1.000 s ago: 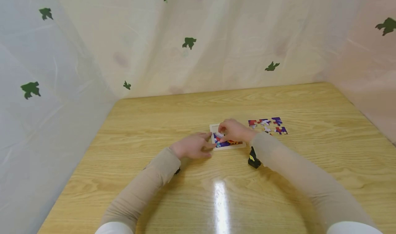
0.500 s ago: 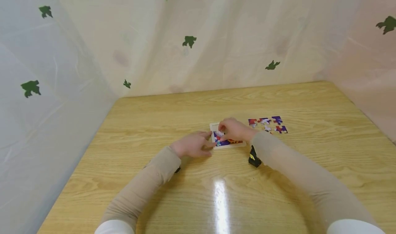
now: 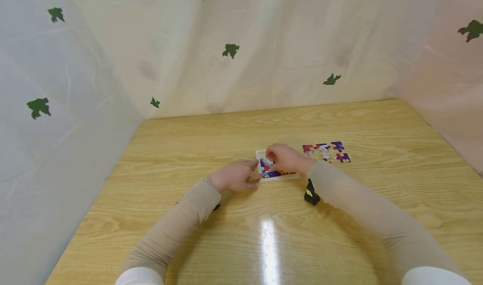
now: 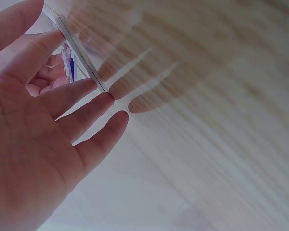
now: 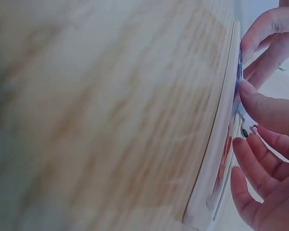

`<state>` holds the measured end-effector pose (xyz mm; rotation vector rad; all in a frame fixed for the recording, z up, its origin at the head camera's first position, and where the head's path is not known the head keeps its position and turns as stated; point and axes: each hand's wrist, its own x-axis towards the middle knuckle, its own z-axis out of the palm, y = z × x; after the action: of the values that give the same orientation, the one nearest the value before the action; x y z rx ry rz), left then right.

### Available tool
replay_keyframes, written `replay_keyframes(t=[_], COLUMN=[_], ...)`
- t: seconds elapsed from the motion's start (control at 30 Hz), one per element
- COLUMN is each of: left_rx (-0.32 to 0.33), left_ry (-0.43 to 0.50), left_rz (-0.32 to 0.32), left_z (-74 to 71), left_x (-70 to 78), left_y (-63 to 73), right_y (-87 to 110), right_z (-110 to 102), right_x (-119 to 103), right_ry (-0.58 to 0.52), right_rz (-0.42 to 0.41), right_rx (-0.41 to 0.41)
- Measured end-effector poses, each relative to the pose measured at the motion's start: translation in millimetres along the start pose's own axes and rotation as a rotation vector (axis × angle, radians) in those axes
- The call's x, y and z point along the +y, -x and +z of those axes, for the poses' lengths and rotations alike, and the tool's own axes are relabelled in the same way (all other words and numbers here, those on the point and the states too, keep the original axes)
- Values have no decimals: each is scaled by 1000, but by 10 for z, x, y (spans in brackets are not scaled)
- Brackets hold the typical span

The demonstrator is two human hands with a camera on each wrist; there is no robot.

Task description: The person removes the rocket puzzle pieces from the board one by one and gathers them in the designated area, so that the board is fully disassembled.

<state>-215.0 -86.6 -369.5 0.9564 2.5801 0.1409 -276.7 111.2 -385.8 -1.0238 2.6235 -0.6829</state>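
Observation:
A small jigsaw puzzle in a pale tray [image 3: 280,178] lies on the table, with purple and orange pieces along its near side. My left hand [image 3: 235,177] is at the tray's left edge, fingers extended, fingertips touching the rim, as the left wrist view also shows. Over the tray, my right hand [image 3: 286,157] pinches a puzzle piece [image 3: 267,163] between thumb and fingers at the left part of the picture. In the right wrist view the right thumb reaches down to the puzzle surface. My right hand hides much of the tray's upper right.
Several loose puzzle pieces [image 3: 341,157] lie on the wooden table [image 3: 188,142] to the right of the tray, some partly behind the right wrist. A pale curtain [image 3: 264,79] with green bird and leaf shapes stands behind the table. A black wrist device [image 3: 311,195] hangs under the right sleeve.
The piece under my right fingers looks slightly flatter against the puzzle than before. Both hands stay nearly in place; the loose pieces have not moved.

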Motion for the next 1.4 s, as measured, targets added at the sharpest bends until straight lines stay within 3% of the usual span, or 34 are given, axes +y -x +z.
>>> replay_keyframes(t=[0.63,0.83,1.17,1.4], left_rx=[6,4,10,3], left_ry=[-24,-35,-22,-30], left_rz=[-3,0,-1,-4], left_z=[30,39,24,24], left_x=[4,0,16,29], left_y=[-14,-23,-31,-32], right_y=[38,28,-3,-52], right_z=[11,17,42,45], right_x=[-16,3,87,43], right_ry=[-17,-97,-292,-280], right_rz=[-64,-57,47,179], right_rx=[69,68,35,42])
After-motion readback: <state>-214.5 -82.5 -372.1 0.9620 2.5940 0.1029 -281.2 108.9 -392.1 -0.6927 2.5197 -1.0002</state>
